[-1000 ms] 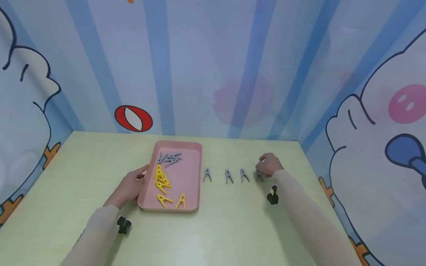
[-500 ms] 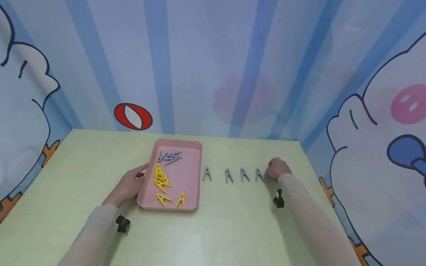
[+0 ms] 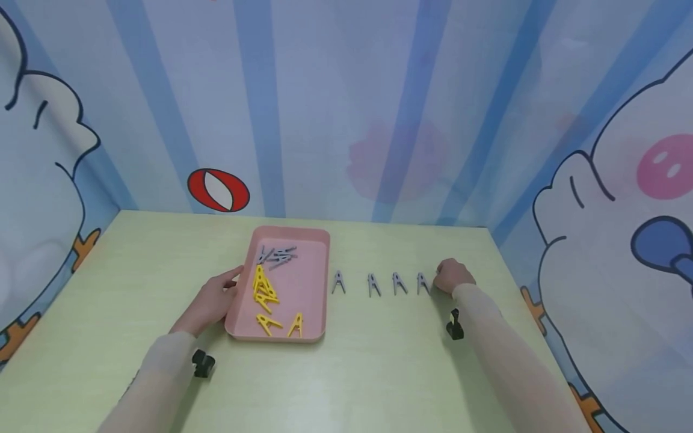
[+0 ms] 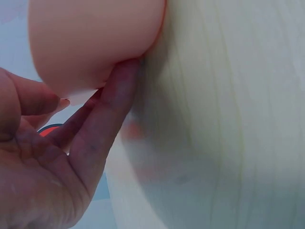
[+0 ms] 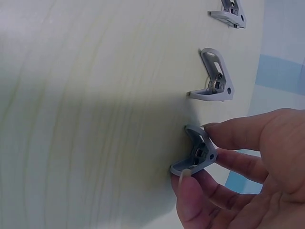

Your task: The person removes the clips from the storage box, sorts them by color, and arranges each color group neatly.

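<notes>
The left hand [image 3: 208,304] holds the left side of a pink tray [image 3: 311,288]; in the left wrist view its fingertips meet the tray's wall [image 4: 95,38]. Grey clothespins [image 3: 281,257] lie in a pile at the tray's far end, and several yellow clothespins [image 3: 265,288] lie nearer. Right of the tray, grey clothespins stand spread in a row, the last seen being this clothespin [image 3: 423,282]. Just past it, the right hand [image 3: 455,276] pinches another grey clothespin [image 5: 200,152] at the table top; the hand hides it in the head view.
The pale wooden table [image 3: 368,373] reaches back to a blue striped backdrop [image 3: 325,120]. Printed cartoon panels flank it on both sides. In the right wrist view, a neighbouring clothespin [image 5: 214,78] stands close beside the thumb.
The right hand has moved a little rightward from the row's fourth clothespin, which now stands uncovered. Over the last half second it stays in place. The left hand and tray keep still.
</notes>
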`<state>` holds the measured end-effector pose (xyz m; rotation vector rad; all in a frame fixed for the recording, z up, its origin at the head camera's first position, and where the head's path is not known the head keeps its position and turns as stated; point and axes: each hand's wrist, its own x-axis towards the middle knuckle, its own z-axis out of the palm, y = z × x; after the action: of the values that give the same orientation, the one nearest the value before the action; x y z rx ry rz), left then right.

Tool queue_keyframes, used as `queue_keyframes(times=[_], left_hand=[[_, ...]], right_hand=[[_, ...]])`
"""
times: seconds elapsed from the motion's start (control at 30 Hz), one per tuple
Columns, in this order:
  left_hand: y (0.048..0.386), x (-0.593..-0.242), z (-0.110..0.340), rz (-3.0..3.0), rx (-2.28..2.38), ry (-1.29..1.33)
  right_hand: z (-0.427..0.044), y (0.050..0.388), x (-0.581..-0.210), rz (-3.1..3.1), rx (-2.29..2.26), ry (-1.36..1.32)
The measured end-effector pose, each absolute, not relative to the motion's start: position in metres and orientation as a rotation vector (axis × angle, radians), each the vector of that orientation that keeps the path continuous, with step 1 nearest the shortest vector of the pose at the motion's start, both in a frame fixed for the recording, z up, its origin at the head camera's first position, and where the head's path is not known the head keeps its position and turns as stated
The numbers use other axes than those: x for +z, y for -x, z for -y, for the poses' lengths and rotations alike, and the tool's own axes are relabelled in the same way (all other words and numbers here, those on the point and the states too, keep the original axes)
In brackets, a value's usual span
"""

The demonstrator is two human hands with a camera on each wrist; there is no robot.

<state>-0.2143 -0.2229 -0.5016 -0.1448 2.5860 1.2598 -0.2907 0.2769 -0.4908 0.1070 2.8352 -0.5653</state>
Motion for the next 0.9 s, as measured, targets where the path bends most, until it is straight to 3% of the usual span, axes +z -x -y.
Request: queue_keyframes(times=[0.6,0.9], left_hand=[[0.218,-0.503,0.22,-2.548,1.266,0.187],[0.216,-0.499,0.221,-2.554,1.249,0.192]], right_hand=[[-0.269,0.287,-0.479,-2.866,-0.571,-0.171],[-0.236,0.286,-0.467,-2.931,-0.645,-0.159]])
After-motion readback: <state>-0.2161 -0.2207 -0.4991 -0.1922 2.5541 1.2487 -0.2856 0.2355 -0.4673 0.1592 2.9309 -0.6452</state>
